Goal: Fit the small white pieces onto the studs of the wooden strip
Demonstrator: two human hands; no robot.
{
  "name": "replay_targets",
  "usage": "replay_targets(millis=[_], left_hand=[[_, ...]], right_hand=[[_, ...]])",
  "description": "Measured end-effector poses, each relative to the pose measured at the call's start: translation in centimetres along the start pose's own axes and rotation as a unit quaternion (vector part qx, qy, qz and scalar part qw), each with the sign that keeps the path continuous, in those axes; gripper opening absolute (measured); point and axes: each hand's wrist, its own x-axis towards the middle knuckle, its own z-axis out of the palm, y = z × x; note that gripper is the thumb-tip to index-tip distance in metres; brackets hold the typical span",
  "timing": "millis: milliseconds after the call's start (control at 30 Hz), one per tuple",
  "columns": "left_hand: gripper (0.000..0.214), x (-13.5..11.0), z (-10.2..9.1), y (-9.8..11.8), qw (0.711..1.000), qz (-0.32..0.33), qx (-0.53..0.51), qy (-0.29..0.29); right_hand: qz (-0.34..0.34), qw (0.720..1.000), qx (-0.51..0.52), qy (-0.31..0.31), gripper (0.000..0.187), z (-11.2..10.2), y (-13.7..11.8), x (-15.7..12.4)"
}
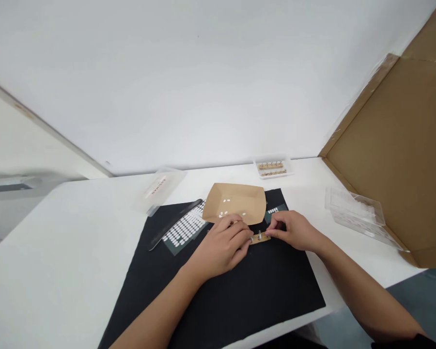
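Observation:
A narrow light-brown strip (264, 238) with small upright metallic-looking pieces lies on the black mat (240, 295). My left hand (227, 245) is curled over the strip's left part and hides it. At the right end, my right hand (288, 229) is closed in a pinch; whatever is between its fingertips is too small to make out. Just behind both hands stands a brown paper tray (236, 196) with several small white ovals in it. Dark green cards carry rows of white ovals: a larger card (183, 232) left of my left hand, a smaller card (274, 212) behind my right.
A dark curved strip (176, 224) lies along the larger card. A clear printed bag or lid (163, 189) rests at back left. By the wall, a clear box (273, 167) holds similar strips. Clear plastic boxes (359, 211) stand right, beside a cardboard panel (396, 160).

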Motion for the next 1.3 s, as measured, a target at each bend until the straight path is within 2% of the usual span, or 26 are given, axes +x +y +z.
replay_targets(millis=[300, 467, 533, 633, 800, 933, 1067, 1300], left_hand=[[0.019, -0.3, 0.0, 0.1, 0.999, -0.039, 0.035, -0.014], [0.026, -0.6, 0.5, 0.0, 0.997, -0.053, 0.044, -0.042], [0.026, -0.7, 0.7, 0.0, 0.996, -0.060, 0.048, -0.043], [0.027, -0.7, 0.9, -0.1, 0.996, -0.064, 0.053, -0.036], [0.031, -0.8, 0.8, -0.4, 0.997, -0.030, 0.064, -0.010], [0.028, -0.9, 0.2, -0.5, 0.998, -0.028, 0.042, 0.032], [0.025, -0.9, -0.3, -0.4, 0.996, -0.031, 0.037, 0.070], [0.019, -0.6, -0.6, 0.1, 0.987, -0.040, 0.046, 0.148]], right_hand=[[-0.002, 0.998, -0.054, 0.011, 0.012, 0.2, -0.8, -0.1], [-0.053, 0.999, 0.002, 0.002, 0.016, -0.7, 0.4, 0.1], [-0.063, 0.997, 0.027, 0.033, 0.025, -1.3, 0.6, 0.0], [-0.070, 0.994, 0.041, 0.071, 0.027, -2.0, 0.6, -0.2], [-0.093, 0.995, 0.005, 0.039, 0.023, -1.9, 0.6, -0.4], [-0.116, 0.992, 0.053, 0.005, 0.032, -1.5, 0.9, -0.2], [-0.144, 0.985, 0.095, 0.006, 0.042, -1.4, 1.0, -0.2], [-0.165, 0.981, 0.101, 0.022, 0.029, -0.7, 0.6, -0.3]])
